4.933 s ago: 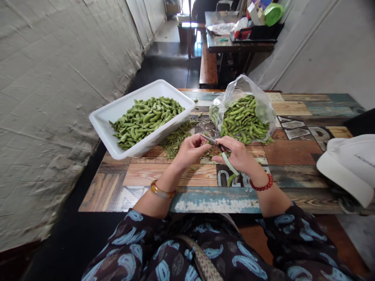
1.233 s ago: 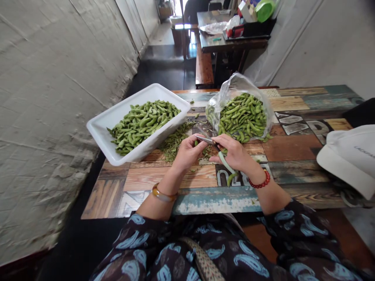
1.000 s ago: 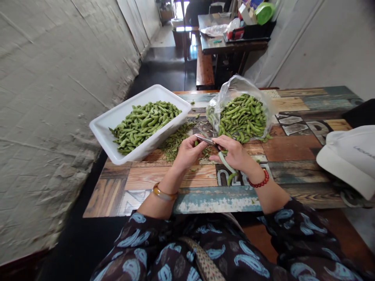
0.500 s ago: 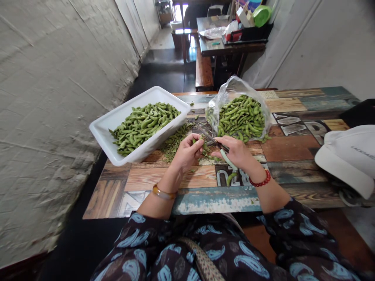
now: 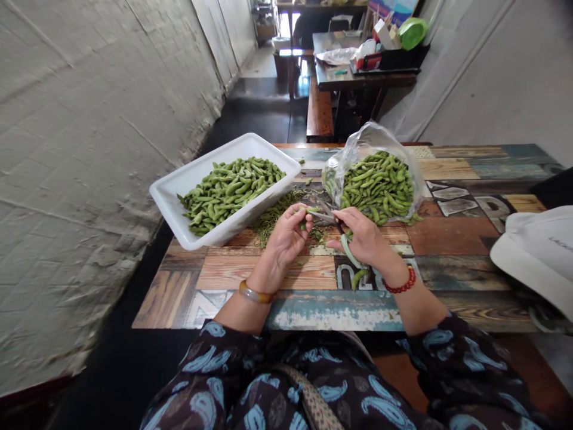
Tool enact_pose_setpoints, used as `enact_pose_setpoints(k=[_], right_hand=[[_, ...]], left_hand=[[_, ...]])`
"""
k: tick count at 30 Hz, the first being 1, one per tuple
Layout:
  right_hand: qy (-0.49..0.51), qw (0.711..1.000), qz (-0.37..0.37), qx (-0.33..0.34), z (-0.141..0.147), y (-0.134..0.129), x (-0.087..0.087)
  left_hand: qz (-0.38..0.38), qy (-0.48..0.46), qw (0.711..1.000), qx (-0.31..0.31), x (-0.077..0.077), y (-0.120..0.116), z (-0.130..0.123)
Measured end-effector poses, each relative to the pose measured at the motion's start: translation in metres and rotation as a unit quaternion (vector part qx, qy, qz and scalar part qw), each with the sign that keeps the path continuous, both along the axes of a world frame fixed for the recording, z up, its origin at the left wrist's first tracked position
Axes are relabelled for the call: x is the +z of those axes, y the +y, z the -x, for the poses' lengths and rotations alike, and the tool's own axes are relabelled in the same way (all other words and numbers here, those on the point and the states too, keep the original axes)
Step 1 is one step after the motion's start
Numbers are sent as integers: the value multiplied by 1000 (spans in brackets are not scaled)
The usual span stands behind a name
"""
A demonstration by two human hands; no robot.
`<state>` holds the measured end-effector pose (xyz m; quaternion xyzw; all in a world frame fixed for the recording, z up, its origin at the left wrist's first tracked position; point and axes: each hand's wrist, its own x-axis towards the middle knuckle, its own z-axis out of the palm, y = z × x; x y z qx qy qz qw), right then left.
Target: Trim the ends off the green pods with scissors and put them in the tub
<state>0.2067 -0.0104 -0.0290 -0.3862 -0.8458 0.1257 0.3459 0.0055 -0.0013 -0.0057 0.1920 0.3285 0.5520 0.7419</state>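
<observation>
- Judging by the cut bits about, roughly midway through trimming edamame, by guess only; no sure share to give.
- Probably done: a generous heap of edamame pods [image 5: 235, 190] inside the white plastic tub [image 5: 244, 220], looking mostly clean at the ends, though too small to check pod by pod.
- Probably left: a bulky pile of untrimmed-looking pods [image 5: 379, 186] in the clear plastic bag [image 5: 364, 138], on its side to the right of the tub, mouth facing near.
- In progress: pinching an edamame pod [image 5: 312, 210] between thumb and fingers of the left hand [image 5: 284, 240], just right of the tub's near side; under the fingers, another bit of green, perhaps a second pod.
- Gripping scissors [image 5: 349, 249] in the right hand [image 5: 364, 240], farther right of the tub; blades parted and close to the pinched pod. Cannot tell whether touching it.
- Against the tub's near right side, a spread of stems and trimmings [image 5: 274, 220] on the surface [image 5: 259, 272], suggesting plenty of cutting done.
- Also outside the tub: a loose pod [image 5: 359, 278], well to its right and nearer, below the scissors' handles. Cannot tell whether trimmed.
</observation>
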Motion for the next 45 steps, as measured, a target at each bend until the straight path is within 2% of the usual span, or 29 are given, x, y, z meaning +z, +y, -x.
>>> enact_pose_setpoints(k=[14, 24, 27, 31, 34, 36, 37, 38, 41, 43, 45], right_hand=[[35, 999, 2, -7, 7, -3, -3], [-38, 999, 15, -31, 0, -6, 4], [-35, 997, 10, -70, -8, -1, 5], [33, 988, -17, -150, -24, 10, 9], [86, 979, -9, -183, -32, 16, 12], [113, 976, 3, -188, -34, 17, 14], [124, 975, 7, -186, -34, 18, 14], [131, 974, 11, -184, -33, 18, 14], [134, 975, 17, -178, -31, 19, 13], [125, 976, 19, -177, -29, 19, 12], [117, 977, 19, -175, -28, 19, 12]], left_hand=[[0, -3, 997, -72, -10, -8, -10], [3, 20, 999, -32, -1, -5, -7], [-2, 30, 999, -29, 1, -3, -2], [-16, 53, 996, -67, 0, -2, 1], [-69, 144, 981, -106, -4, -2, -4], [-141, 266, 946, -123, -10, -2, -11], [-186, 336, 914, -129, -13, -2, -15], [-233, 405, 874, -132, -16, -2, -20], [-347, 571, 730, -142, -22, -2, -35], [-378, 649, 641, -155, -23, -4, -43], [-382, 703, 576, -170, -22, -6, -49]])
